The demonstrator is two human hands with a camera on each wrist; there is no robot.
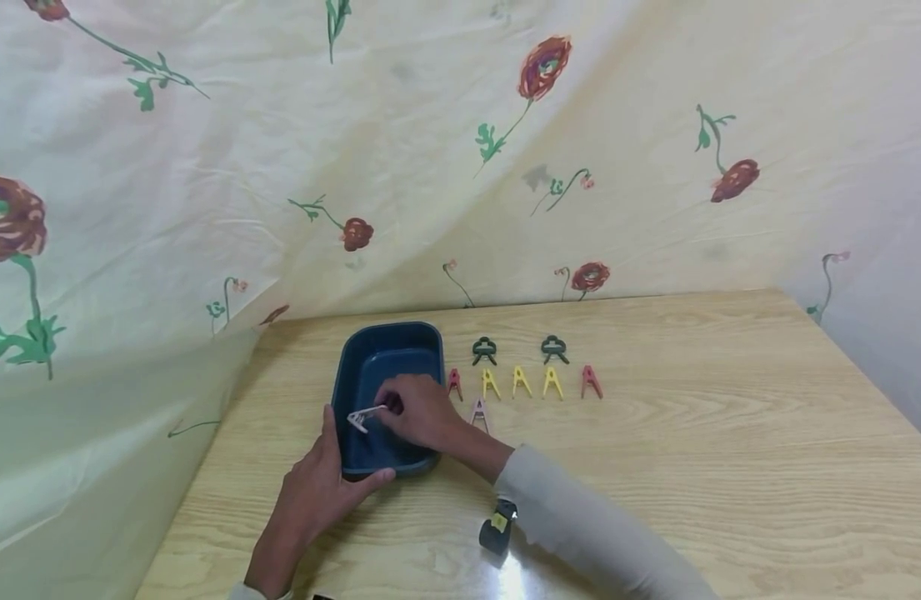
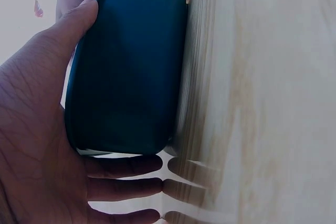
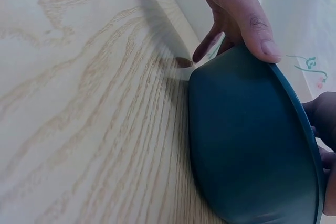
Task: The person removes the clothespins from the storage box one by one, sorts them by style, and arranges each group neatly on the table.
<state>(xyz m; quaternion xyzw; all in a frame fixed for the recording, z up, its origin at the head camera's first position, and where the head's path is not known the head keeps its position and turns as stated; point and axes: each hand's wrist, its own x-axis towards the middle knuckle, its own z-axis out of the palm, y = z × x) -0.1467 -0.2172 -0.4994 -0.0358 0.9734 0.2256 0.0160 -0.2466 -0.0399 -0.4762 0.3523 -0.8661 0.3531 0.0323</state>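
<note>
A dark blue plastic basin point(image 1: 400, 360) stands on the wooden table, seen from the side in both wrist views. My left hand point(image 1: 313, 487) rests against its near left corner. The thumb lies at the rim, while the other fingers stretch straight along the side. Over the inside of the basin, my right hand point(image 1: 421, 412) pinches a pale clothespin point(image 1: 361, 417) between thumb and fingers. A pink clothespin point(image 1: 479, 412) lies beside the right wrist. In the right wrist view, the basin wall hides what the right hand holds.
Right of the basin lie two dark green clips point(image 1: 484, 350), several yellow clothespins point(image 1: 520, 381) and two red clothespins point(image 1: 591, 382). A black and yellow object point(image 1: 498, 527) is next to the right sleeve. Flowered cloth point(image 1: 430, 167) hangs behind the table.
</note>
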